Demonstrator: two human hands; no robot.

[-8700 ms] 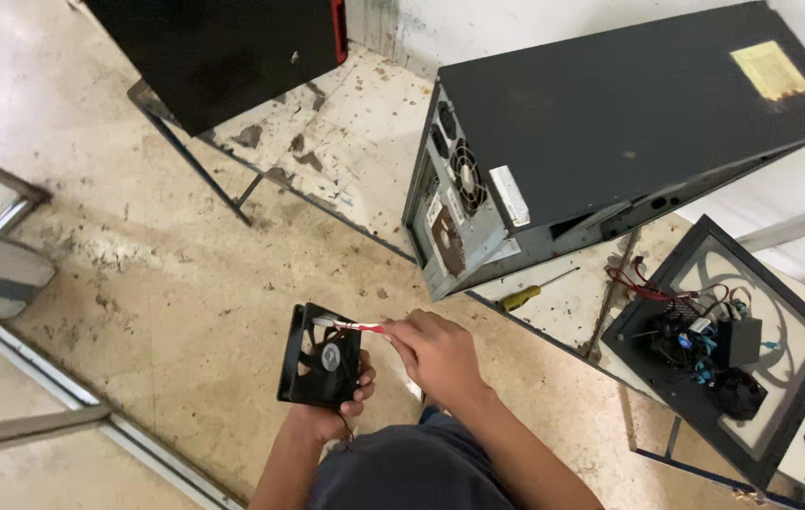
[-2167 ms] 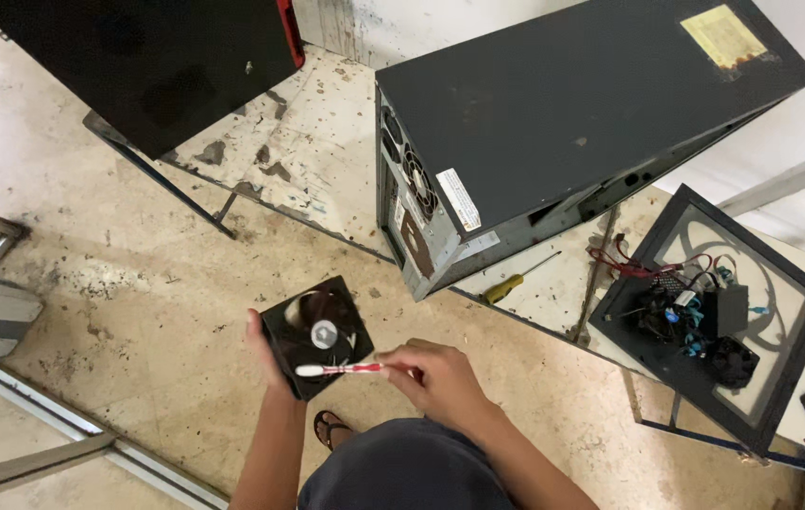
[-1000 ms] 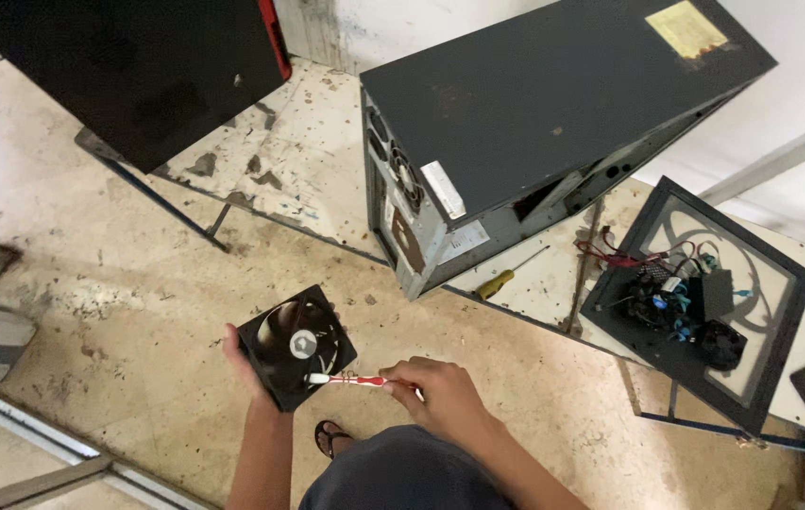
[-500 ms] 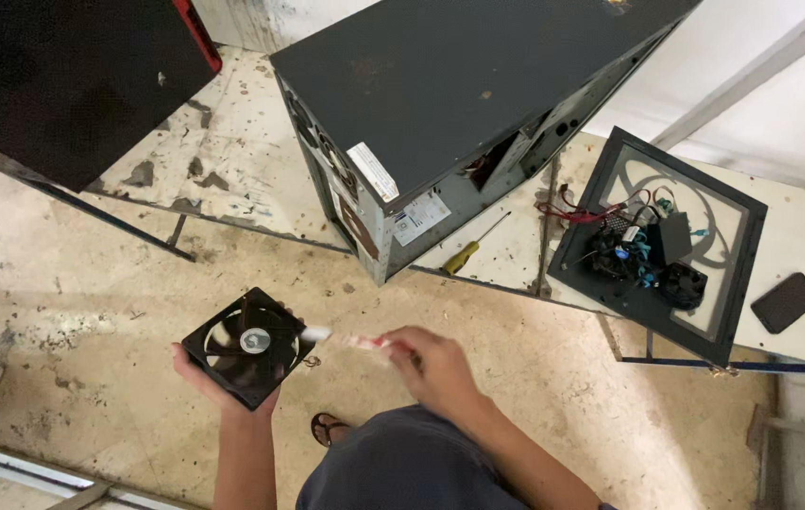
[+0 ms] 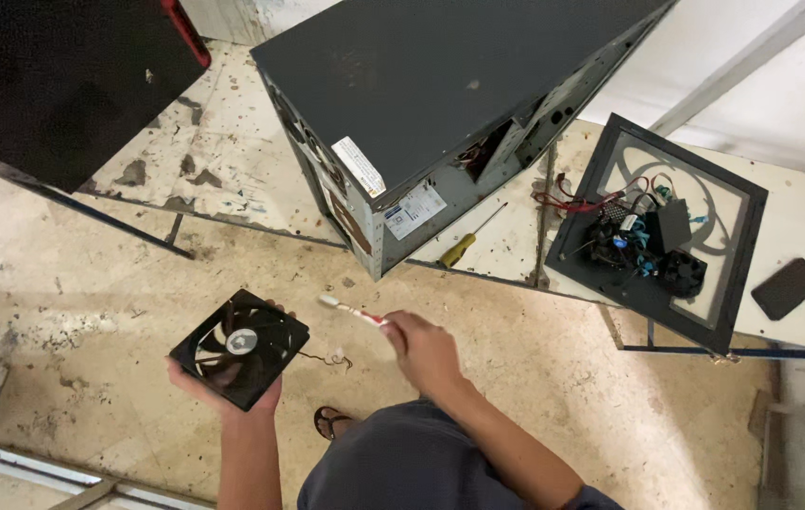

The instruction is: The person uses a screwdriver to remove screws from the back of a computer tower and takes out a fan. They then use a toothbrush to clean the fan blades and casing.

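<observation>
My left hand holds a square black case fan from below, its face turned up toward me, with thin wires dangling off its right side. My right hand grips a red and white toothbrush by the handle. Its white bristle end points left and hovers just above and to the right of the fan, not touching it.
A dark grey computer case lies on a worn white table, a yellow-handled screwdriver beside it. To the right a black side panel carries wires and parts, near a dark phone. A black case is at top left.
The view has swung, so everything sits further left and up. The toothbrush has lifted off the fan's face and now hovers to its right.
</observation>
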